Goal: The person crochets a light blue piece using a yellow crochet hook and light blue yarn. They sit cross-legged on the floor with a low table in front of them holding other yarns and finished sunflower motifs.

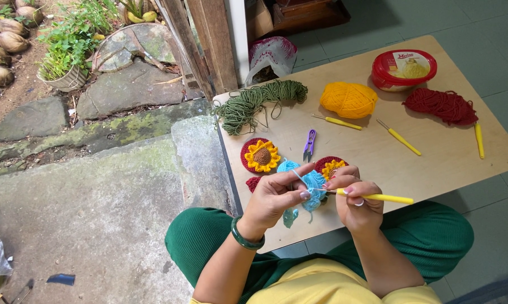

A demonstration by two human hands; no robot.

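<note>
My left hand (272, 198) pinches a small light-blue crochet piece (312, 183) and its strand. My right hand (357, 201) grips a yellow-handled crochet hook (384, 197), its metal tip in the blue work. Both hands hover over the near edge of a low wooden table (434, 163). Just behind them lie a red coaster with a yellow sunflower (261, 156), a second one (330, 166) partly hidden by my fingers, a small dark-red piece (253, 183) and a blue yarn ball (288, 166).
On the table: green yarn (254, 101), yellow yarn (348, 99), red yarn (441, 105), purple snips (309, 144), three more yellow hooks (338, 121) (400, 138) (479, 139), a red-rimmed tub (403, 69). Stone paving, a potted plant (68, 50) and coconuts lie left.
</note>
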